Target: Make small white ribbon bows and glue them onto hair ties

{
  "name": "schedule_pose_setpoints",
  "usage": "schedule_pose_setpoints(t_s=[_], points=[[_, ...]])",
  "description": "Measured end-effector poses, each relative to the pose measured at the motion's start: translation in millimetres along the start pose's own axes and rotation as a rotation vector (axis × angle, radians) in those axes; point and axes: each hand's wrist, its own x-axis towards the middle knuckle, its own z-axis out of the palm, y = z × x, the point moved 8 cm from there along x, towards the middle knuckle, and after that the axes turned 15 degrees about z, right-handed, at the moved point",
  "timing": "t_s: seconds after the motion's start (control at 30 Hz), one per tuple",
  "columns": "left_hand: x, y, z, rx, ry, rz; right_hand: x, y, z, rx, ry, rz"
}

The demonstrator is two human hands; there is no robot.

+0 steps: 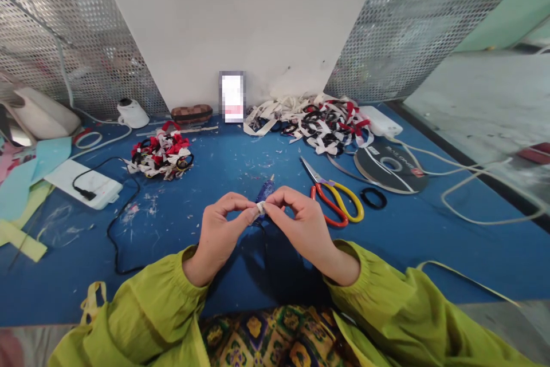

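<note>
Between my two hands, over the middle of the blue table, is a small piece of white ribbon (260,206). My left hand (223,229) pinches it from the left with thumb and forefinger. On the other side my right hand (305,227) pinches it the same way, fingertips almost meeting. Most of the ribbon is covered by the fingers. Just behind the fingertips lies a blue glue gun (265,188), its nozzle pointing away and its body partly hidden. Scissors with red and yellow handles (339,198) lie right of my right hand, beside a black hair tie (373,198).
A heap of ribbons and hair ties (320,123) lies at the back, with a smaller red-and-white heap (161,152) at left. A black spool (387,164) is at right. A phone (232,98) leans on the wall. Cables cross both sides; a white box (86,182) lies left.
</note>
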Motion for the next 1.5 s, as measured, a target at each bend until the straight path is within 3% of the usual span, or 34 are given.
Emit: schedule_pose_setpoints(t_s=[0.3,0.67,0.87,1.03,1.33,1.5], points=[[0,-3,0.3,0.001,-0.010,-0.048,-3,-5,3,-0.103,0.023,-0.090],[-3,-9,0.2,-0.009,-0.012,-0.089,-3,-4,4,-0.119,0.017,-0.079],[-2,-7,0.7,-0.013,-0.004,-0.122,1,6,5,-0.042,-0.039,0.063],[-4,-12,5.6,-0.160,0.023,-0.209,4,19,8,0.070,-0.089,0.204],[-3,-5,1.9,0.037,-0.017,-0.071,2,12,5,0.013,-0.044,0.147],[-9,-16,14.0,-0.245,-0.034,-0.251,4,24,12,0.224,-0.145,0.285]])
